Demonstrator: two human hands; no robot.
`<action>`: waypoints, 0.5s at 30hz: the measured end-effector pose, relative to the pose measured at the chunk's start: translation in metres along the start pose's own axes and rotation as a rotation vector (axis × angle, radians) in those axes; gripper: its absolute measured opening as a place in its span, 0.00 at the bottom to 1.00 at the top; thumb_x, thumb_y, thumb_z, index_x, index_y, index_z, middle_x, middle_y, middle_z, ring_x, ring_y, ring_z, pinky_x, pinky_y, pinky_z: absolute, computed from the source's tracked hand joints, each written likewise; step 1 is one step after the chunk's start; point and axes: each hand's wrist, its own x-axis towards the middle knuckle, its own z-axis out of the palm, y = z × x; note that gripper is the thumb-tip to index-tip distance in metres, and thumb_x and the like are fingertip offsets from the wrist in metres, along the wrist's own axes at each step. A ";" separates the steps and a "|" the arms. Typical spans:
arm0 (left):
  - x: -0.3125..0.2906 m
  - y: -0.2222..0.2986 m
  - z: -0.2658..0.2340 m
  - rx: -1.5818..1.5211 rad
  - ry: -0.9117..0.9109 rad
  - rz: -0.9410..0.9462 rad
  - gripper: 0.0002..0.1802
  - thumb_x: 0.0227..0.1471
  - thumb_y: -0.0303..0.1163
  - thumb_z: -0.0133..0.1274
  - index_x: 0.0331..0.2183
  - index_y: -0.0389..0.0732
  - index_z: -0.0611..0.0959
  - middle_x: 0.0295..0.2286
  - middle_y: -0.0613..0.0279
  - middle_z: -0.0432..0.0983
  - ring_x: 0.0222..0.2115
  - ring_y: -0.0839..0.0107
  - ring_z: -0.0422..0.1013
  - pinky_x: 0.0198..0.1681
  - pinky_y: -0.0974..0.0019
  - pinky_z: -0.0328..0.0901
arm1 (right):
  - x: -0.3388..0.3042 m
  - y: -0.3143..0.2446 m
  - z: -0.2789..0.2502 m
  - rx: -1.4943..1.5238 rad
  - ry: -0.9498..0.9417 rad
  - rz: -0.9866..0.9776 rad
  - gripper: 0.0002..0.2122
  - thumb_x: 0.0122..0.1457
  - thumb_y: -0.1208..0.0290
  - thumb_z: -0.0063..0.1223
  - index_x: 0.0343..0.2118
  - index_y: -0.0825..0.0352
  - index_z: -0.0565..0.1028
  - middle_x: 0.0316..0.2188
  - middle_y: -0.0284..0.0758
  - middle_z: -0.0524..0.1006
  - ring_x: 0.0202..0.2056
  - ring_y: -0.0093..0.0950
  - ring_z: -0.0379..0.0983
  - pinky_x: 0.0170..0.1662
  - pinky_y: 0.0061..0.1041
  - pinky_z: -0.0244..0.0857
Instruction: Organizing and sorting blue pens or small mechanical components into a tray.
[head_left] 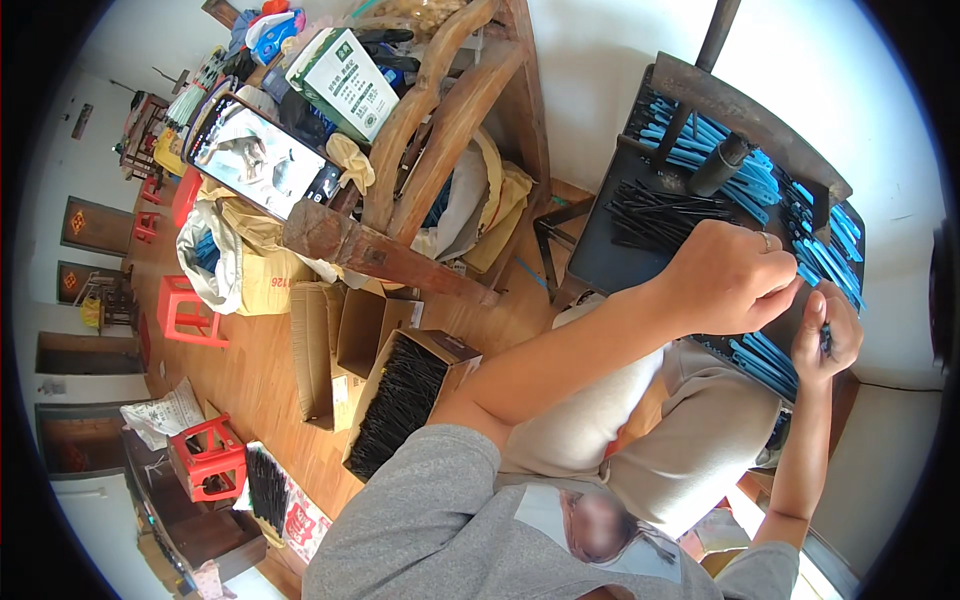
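My left hand (725, 280), with a ring on one finger, is closed in a fist over the front of a dark tray (625, 255); what its fingers pinch, if anything, is hidden. Just to its right, my right hand (830, 330) curls around a small dark blue piece (826, 338), of which only an end shows. Slim blue plastic sticks (735, 175) lie in bundles at the back and right of the tray. A heap of thin black sticks (665, 212) lies left of the metal post (718, 165) of a press, whose curved frame (750, 120) arches over the tray.
A carton of black sticks (400, 400) stands on the floor to my left, by an open cardboard box (320, 355). A wooden chair frame (390, 250) and a phone (262, 155) are beyond. Red stools (208, 455) and sacks (215, 255) stand farther left.
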 end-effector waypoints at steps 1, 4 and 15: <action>0.000 0.000 0.000 -0.003 -0.002 -0.001 0.14 0.39 0.28 0.60 0.13 0.44 0.70 0.11 0.65 0.65 0.12 0.67 0.66 0.13 0.65 0.58 | 0.000 0.000 0.000 0.000 -0.001 0.000 0.17 0.57 0.82 0.50 0.15 0.69 0.58 0.11 0.32 0.59 0.14 0.22 0.50 0.17 0.22 0.41; 0.000 0.000 0.000 -0.006 0.013 0.001 0.14 0.39 0.28 0.60 0.13 0.44 0.70 0.11 0.65 0.65 0.12 0.67 0.66 0.13 0.65 0.58 | 0.000 0.001 0.000 -0.003 -0.008 0.001 0.16 0.57 0.82 0.50 0.15 0.69 0.58 0.11 0.32 0.59 0.14 0.22 0.50 0.17 0.22 0.41; 0.000 0.000 0.000 -0.008 0.009 -0.001 0.13 0.39 0.28 0.60 0.14 0.44 0.71 0.12 0.65 0.66 0.12 0.67 0.66 0.13 0.65 0.58 | -0.002 0.003 -0.001 0.033 -0.016 0.014 0.17 0.58 0.82 0.50 0.16 0.69 0.58 0.11 0.32 0.59 0.14 0.22 0.50 0.17 0.22 0.41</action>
